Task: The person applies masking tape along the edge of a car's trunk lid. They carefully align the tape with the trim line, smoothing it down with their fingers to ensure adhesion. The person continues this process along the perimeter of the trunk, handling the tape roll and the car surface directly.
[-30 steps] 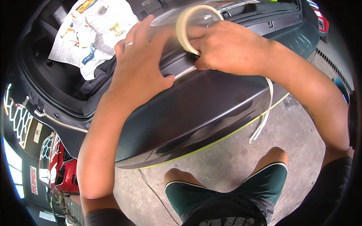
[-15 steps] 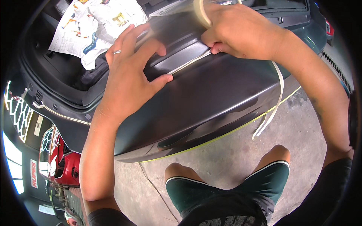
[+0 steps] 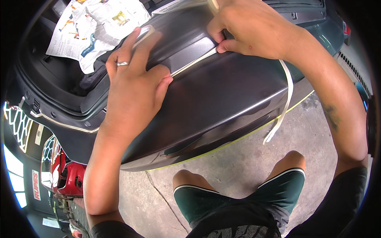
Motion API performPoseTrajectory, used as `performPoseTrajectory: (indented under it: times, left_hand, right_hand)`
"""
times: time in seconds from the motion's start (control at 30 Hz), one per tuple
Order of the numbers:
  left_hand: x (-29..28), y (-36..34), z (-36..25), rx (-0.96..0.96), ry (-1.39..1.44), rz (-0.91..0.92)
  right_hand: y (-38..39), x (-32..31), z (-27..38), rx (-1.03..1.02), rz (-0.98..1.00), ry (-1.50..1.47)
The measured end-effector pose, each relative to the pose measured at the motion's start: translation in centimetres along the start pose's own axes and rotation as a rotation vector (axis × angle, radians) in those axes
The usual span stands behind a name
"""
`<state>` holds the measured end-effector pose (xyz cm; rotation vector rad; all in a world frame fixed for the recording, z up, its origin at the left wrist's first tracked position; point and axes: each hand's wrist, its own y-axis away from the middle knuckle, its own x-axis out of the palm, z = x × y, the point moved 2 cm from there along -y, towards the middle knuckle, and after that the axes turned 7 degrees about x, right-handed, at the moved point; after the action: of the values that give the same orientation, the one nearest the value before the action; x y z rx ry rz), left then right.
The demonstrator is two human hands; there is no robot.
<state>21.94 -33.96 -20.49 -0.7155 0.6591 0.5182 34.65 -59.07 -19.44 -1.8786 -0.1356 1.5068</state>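
A narrow cream strip (image 3: 193, 65), like masking tape or foam tape, runs along the inner top edge of a dark car's rear bumper (image 3: 214, 99). My left hand (image 3: 133, 89) pinches its left end between thumb and forefinger, the other fingers stretched over the trunk sill. Farther right, the thumb and forefinger of my right hand (image 3: 258, 33) close on the strip. Part of a beige tape roll (image 3: 214, 4) shows behind that hand; most of it is hidden. A loose length of cream tape (image 3: 289, 93) hangs from beneath my right hand past the bumper.
Crumpled newspaper (image 3: 107, 23) covers part of the open trunk at the upper left. Yellow-green tape (image 3: 198, 156) lines the bumper's lower edge. My knees stand close before it on a concrete floor (image 3: 226, 182). A red car part (image 3: 73, 178) is at the left.
My left thumb and forefinger have come together on the strip, from being spread apart. My right hand has shifted slightly left, and the roll shows less.
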Motion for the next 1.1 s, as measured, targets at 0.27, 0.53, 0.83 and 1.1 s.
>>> performPoseTrajectory:
  times: [0.27,0.53,0.83,1.1]
  left_hand:
    - [0.4,-0.6,0.2,0.078,-0.024,0.082]
    - [0.5,-0.8,-0.2,0.111,-0.095,0.036]
    - [0.6,-0.9,-0.4,-0.079,0.028,-0.021]
    - [1.2,-2.8,-1.5,-0.036,-0.024,0.059]
  right_hand:
    - [-0.6,1.9,-1.4,0.008,-0.037,0.077]
    - [0.5,-0.2,0.7,0.039,-0.010,0.060]
    - [0.5,-0.4,0.4,0.067,0.046,0.030]
    - [0.5,0.4,-0.4,0.044,-0.004,0.077]
